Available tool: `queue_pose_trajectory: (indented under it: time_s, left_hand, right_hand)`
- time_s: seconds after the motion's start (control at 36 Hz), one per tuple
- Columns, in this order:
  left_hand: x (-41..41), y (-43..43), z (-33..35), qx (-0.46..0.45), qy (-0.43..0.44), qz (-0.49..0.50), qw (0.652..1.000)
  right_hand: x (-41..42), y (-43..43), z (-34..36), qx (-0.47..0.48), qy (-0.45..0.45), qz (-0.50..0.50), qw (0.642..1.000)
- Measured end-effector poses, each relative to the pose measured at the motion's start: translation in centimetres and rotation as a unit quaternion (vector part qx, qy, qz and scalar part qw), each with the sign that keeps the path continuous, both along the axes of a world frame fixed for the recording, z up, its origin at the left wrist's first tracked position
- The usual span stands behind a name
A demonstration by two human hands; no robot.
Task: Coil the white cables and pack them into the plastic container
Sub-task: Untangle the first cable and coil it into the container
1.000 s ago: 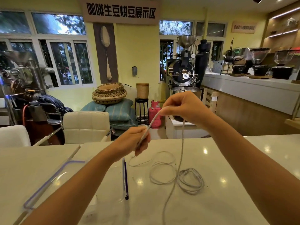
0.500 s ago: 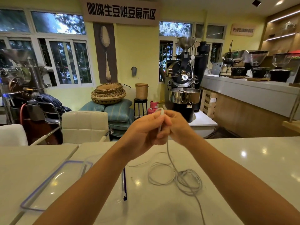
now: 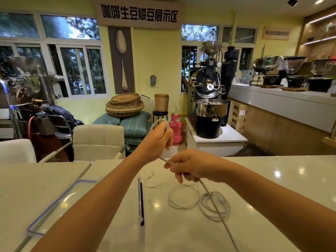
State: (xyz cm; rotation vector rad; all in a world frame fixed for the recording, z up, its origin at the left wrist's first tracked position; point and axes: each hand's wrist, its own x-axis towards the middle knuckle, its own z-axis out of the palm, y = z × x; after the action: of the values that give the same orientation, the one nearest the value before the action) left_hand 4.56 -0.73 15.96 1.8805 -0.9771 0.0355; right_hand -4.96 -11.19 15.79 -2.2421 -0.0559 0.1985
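My left hand [image 3: 157,140] is raised above the table and grips a small loop of a white cable [image 3: 160,122]. The same cable runs down to my right hand [image 3: 190,166], which pinches it, then trails off toward the near table edge [image 3: 223,222]. Two more white cables lie on the table: a loose ring [image 3: 182,196] and a tighter coil [image 3: 214,206] to its right. A clear plastic container [image 3: 140,202] with a blue clip stands under my left forearm. Its blue-rimmed lid [image 3: 54,202] lies flat to the left.
A loose cable end with a plug [image 3: 151,174] lies beyond the container. White chairs [image 3: 98,140] stand behind the table. A coffee roaster [image 3: 209,106] and a counter with grinders [image 3: 291,99] fill the back right.
My hands came together, then parted: the left hand now holds a loop up high, and the right hand has slid down along the cable toward the table.
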Motion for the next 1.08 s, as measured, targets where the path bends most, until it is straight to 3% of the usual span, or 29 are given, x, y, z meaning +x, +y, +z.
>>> queue_pose_trajectory:
  time_s: [0.14,0.25,0.42,0.58,0.81,0.86,0.94,1.08]
  left_hand:
    - [-0.4,0.6,-1.3,0.056,0.05,-0.054,0.996]
    - [-1.0,0.9,-2.1,0.055,0.083,-0.107,0.989]
    - [-2.1,1.4,-2.2,-0.032,0.166,-0.218,0.961]
    - [-3.1,1.7,-1.0,-0.108,0.263,-0.299,0.911]
    - [-4.2,1.0,0.5,-0.138,0.283,-0.383,0.869]
    - [-4.4,0.7,0.8,-0.139,0.271,-0.379,0.874]
    - [-4.1,0.3,0.8,-0.137,0.232,-0.303,0.914]
    - [-3.0,0.2,1.0,-0.101,0.136,-0.149,0.974]
  right_hand:
    - [-0.5,-1.3,3.5,-0.15,-0.09,-0.011,0.985]
    - [0.0,-2.8,5.9,-0.146,-0.125,-0.036,0.981]
    - [0.7,-4.2,7.8,-0.109,-0.207,-0.039,0.971]
    - [2.2,-5.5,6.1,0.069,-0.259,-0.031,0.963]
    - [5.0,-4.5,0.4,0.359,-0.187,-0.011,0.914]
    - [4.8,-3.1,-0.7,0.382,-0.162,-0.004,0.91]
    - [4.4,-1.2,-2.2,0.396,-0.101,-0.032,0.912]
    - [3.4,0.3,-3.9,0.338,-0.033,-0.057,0.939]
